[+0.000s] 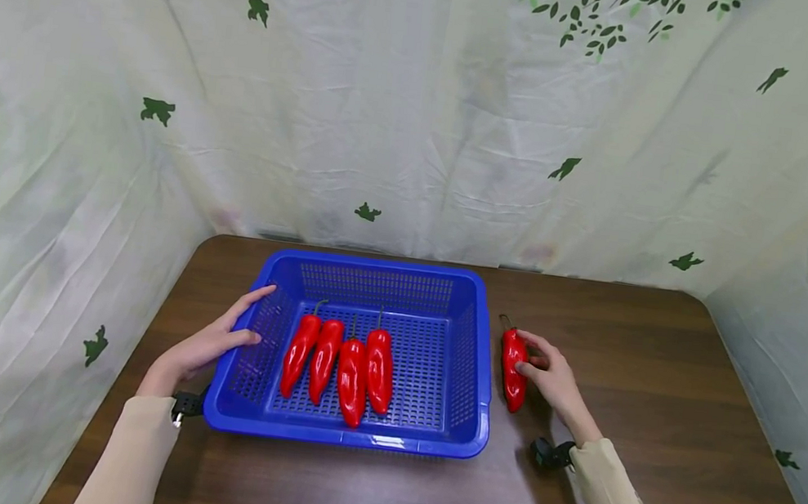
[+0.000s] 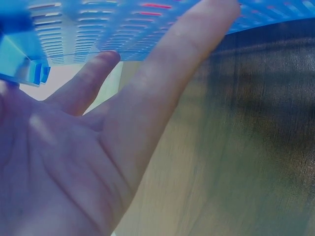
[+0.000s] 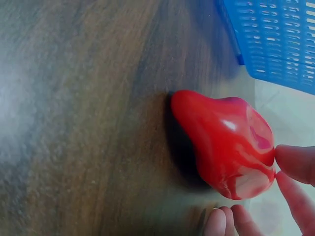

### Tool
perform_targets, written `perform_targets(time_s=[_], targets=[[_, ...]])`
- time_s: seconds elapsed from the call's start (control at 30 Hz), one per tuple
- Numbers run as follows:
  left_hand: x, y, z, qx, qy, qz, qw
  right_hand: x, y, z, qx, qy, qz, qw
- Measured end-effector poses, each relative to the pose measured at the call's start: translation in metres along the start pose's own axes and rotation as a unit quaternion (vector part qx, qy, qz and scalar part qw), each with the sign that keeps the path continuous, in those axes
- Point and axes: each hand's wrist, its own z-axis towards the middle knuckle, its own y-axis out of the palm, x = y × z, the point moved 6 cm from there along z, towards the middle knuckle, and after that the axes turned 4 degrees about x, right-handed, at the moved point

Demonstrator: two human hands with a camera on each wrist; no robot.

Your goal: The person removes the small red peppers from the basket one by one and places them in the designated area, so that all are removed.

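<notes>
My left hand rests on the left rim of a blue plastic basket, with straight fingers. From the left wrist, the left hand shows an open palm and fingers along the slotted wall. Several glossy red chili peppers with green stems lie side by side in the basket. On the table right of it lies another red chili pepper, its stem pointing away. My right hand holds this pepper by thumb and fingertips, also visible close up in the right wrist view.
A dark brown wooden table extends under the basket and both arms. White fabric printed with green leaves hangs behind and at both sides. The basket's right wall stands close to the loose pepper. Each wrist wears a black camera.
</notes>
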Motion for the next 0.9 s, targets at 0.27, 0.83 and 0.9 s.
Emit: perform_targets(time_s=[0.27, 0.83, 0.9], targets=[[0.0, -0.001, 0.001, -0.001, 0.001, 0.001, 1.0, 0.0, -0.001, 0.0, 0.013, -0.001, 0.02, 0.9997], [-0.001, 0.0, 0.001, -0.007, 0.004, -0.006, 1.0, -0.03, -0.02, -0.005, 0.033, -0.048, 0.035, 0.9977], [-0.002, 0.0, 0.001, -0.008, 0.003, -0.007, 0.9999, -0.035, -0.021, -0.005, 0.032, -0.053, 0.04, 0.9973]])
